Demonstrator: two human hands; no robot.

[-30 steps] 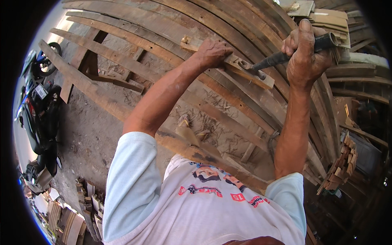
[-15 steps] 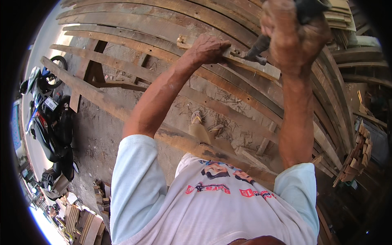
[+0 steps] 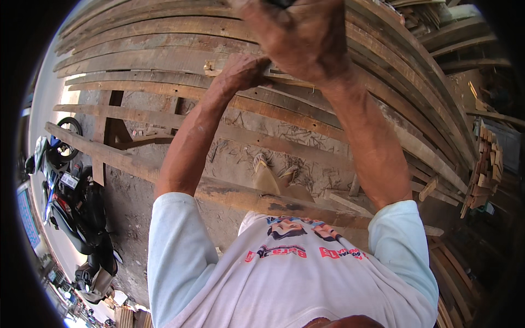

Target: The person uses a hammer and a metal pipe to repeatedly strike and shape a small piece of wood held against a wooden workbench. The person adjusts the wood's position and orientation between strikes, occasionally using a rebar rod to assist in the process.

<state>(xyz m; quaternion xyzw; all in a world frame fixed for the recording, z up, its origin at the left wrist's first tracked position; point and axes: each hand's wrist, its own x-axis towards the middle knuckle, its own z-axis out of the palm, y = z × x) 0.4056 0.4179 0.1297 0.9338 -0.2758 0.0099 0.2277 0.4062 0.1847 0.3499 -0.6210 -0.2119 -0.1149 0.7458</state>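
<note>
My left hand is closed around a short wooden strip that lies across the long planks. The pale end of the wooden strip sticks out left of my wrist. My right hand is raised close to the camera, just right of and above the left one, blurred by motion. Its fingers are wrapped round a dark-handled tool; only a bit of black shows at the top edge, and the tool's working end is hidden behind the hand.
Long weathered planks run side by side ahead of me. A thicker beam crosses close to my body. Stacked wood pieces stand at the right. A parked motorcycle is at the left, beside the road. My sandalled feet are on littered ground.
My right hand has swung left with the dark tool, and the tool's end is now out of sight. The view has shifted, so the planks and motorcycle appear lower.
</note>
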